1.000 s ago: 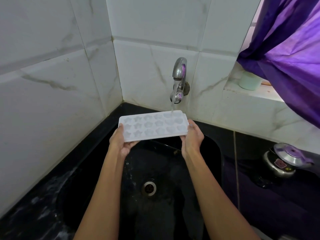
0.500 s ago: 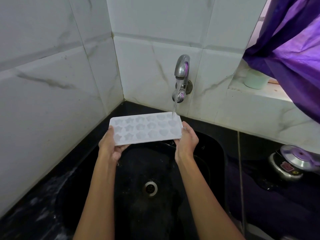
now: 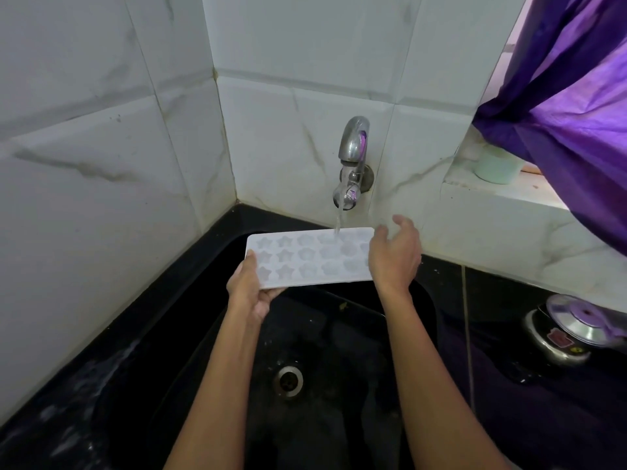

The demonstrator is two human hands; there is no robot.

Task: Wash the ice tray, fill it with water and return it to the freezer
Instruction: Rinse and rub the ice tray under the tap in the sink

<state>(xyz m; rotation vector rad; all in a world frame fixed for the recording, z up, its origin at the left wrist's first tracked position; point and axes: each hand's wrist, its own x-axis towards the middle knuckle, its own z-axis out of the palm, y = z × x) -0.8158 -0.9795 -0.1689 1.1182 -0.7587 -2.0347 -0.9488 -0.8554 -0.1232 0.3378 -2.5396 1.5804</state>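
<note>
A white ice tray [image 3: 305,261] with star- and flower-shaped cells is held level over the black sink [image 3: 339,334]. My left hand [image 3: 249,288] grips its left end, thumb on top. My right hand [image 3: 393,256] hovers over the tray's right end with fingers spread, hiding that end; it does not appear to grip it. Water runs from the steel wall tap [image 3: 353,157] in a thin stream [image 3: 337,222] onto the tray's far right cells.
The drain [image 3: 288,381] lies below the tray. White tiled walls close the corner on the left and back. A steel pressure cooker [image 3: 570,330] stands on the black counter at right. A purple curtain [image 3: 559,113] and a pale green cup [image 3: 495,167] are at the window sill.
The tray has shifted left under the stream. My right hand has come off the tray's right end and opened above it. My left hand keeps its grip.
</note>
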